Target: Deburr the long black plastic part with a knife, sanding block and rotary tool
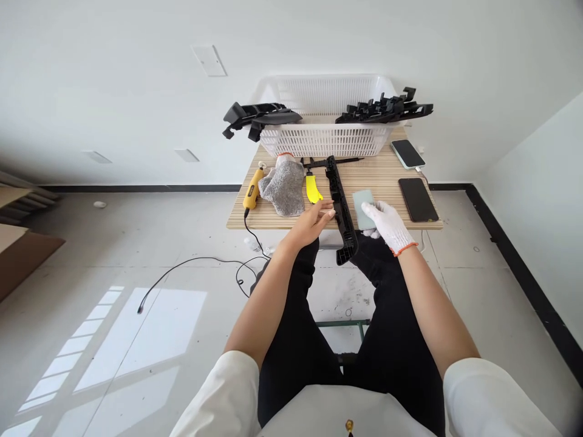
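Observation:
A long black plastic part lies across the near edge of the table, its lower end jutting out over my knees. My bare left hand grips it from the left around the middle, thumb and fingers at its side. In a white knit glove with an orange cuff, my right hand pinches a pale green rectangular sheet. That sheet is just right of the plastic part, apart from it. Left of the part is a tool with a bright yellow handle, beside a grey cloth.
A white slotted basket at the back holds black plastic parts that overhang its rim. A yellow corded tool lies at the table's left, its cable trailing to the floor. Two phones lie at the right.

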A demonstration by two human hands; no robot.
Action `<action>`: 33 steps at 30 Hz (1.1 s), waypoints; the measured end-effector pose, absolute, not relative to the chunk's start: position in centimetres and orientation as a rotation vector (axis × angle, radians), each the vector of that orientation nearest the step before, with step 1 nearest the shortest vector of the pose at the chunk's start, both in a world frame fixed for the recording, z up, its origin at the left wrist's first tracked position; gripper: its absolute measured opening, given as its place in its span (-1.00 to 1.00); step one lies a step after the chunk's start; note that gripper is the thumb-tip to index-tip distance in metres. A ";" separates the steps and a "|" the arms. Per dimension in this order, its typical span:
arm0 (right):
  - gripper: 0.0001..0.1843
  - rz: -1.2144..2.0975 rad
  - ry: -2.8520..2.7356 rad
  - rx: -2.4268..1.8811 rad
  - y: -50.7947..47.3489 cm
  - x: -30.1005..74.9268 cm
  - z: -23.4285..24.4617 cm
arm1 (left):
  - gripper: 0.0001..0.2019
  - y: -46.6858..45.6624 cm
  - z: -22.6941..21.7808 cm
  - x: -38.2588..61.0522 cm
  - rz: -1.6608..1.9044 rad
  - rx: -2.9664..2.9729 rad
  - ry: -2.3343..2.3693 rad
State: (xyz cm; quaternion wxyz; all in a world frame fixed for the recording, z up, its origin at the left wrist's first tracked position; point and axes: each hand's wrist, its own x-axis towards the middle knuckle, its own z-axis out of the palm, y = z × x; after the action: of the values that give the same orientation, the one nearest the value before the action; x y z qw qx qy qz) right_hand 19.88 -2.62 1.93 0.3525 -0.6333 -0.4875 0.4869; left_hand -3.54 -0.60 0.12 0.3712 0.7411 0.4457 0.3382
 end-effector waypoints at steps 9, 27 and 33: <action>-0.62 1.256 -1.058 -1.367 -8.5 20.4 0.9 | -0.37 -11.1 -1.8 -2.3 0.947 1.713 1.092; -0.51 0.016 -1.940 -1.595 -13.8 16.9 0.2 | -0.60 -12.6 -2.2 -0.5 0.996 1.413 1.275; -0.57 0.035 -2.115 -1.433 -14.4 15.9 -0.1 | -0.65 -13.1 -2.9 -0.5 0.984 1.444 1.319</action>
State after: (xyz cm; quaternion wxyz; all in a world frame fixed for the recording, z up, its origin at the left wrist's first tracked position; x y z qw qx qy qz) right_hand 15.92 -14.37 -0.11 0.2890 -0.5369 -0.7925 0.0133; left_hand -0.53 -13.14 -2.92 0.4583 0.5863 0.5353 0.3996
